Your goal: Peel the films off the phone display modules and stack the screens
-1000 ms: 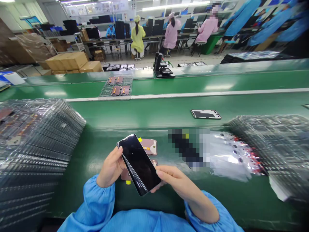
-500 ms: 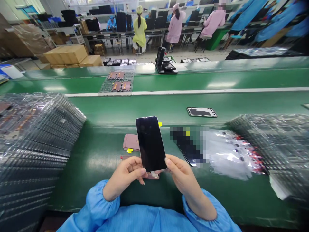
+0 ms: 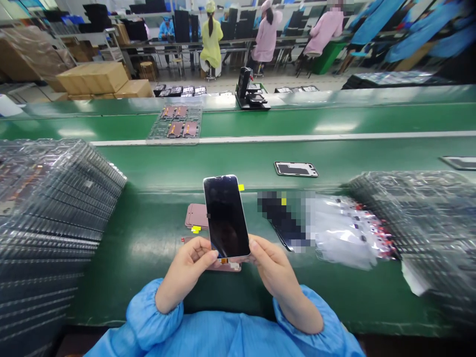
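A yellow tab (image 3: 241, 187) sticks out by the far right edge of the screen (image 3: 226, 216) (any print on it is too small to read). The screen's dark face is turned up towards the wearer; its long axis runs away from the body, far end leaning slightly left. It is held above the green bench (image 3: 148, 248), partly over pink panels (image 3: 196, 216). The left hand (image 3: 186, 267) pinches the near left corner, the right hand (image 3: 274, 265) the near right, forearms angled inward from blue sleeves (image 3: 154, 302).
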Motion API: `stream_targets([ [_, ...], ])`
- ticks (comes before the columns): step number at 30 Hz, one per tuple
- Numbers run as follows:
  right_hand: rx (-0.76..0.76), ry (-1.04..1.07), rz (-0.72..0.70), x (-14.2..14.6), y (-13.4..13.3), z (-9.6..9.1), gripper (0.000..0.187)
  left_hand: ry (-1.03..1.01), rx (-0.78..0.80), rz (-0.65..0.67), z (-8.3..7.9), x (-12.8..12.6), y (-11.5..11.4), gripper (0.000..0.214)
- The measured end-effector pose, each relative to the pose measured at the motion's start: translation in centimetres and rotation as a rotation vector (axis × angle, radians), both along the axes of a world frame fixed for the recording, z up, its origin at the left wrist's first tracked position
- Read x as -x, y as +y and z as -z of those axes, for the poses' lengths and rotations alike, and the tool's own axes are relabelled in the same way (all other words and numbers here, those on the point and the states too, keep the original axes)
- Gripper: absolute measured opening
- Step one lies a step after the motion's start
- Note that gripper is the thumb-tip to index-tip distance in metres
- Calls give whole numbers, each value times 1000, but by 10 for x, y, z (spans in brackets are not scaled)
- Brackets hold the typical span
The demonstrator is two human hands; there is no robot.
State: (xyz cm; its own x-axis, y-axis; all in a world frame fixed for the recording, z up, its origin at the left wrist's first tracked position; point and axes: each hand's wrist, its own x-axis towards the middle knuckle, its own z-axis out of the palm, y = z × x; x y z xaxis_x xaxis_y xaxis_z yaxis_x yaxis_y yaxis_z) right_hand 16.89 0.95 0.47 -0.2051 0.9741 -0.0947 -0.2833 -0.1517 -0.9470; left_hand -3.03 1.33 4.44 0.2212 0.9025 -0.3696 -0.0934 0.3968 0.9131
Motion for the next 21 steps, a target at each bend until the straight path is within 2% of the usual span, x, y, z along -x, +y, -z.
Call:
stream_targets([
  [3, 81, 180, -110, 1, 2, -12, 37, 16, 7, 10, 0, 4, 2, 37],
  [6, 87, 241, -155, 0, 3, -17, 35, 14, 9, 12, 2, 7, 3, 35],
  [11, 38, 97, -123, -1, 2, -5, 35, -22, 2, 40, 6, 9, 2, 27],
  [14, 21, 12, -102, -1, 1, 2, 37, -66, -19, 52, 3, 10, 5, 25],
  [18, 9, -1, -176, -2, -2, 4, 35, -272, -45, -78, -10, 14, 16, 40],
  [21, -6, -21, -287, -5, -4, 5, 33, -337, -103, -221, -18, 20, 24, 39],
])
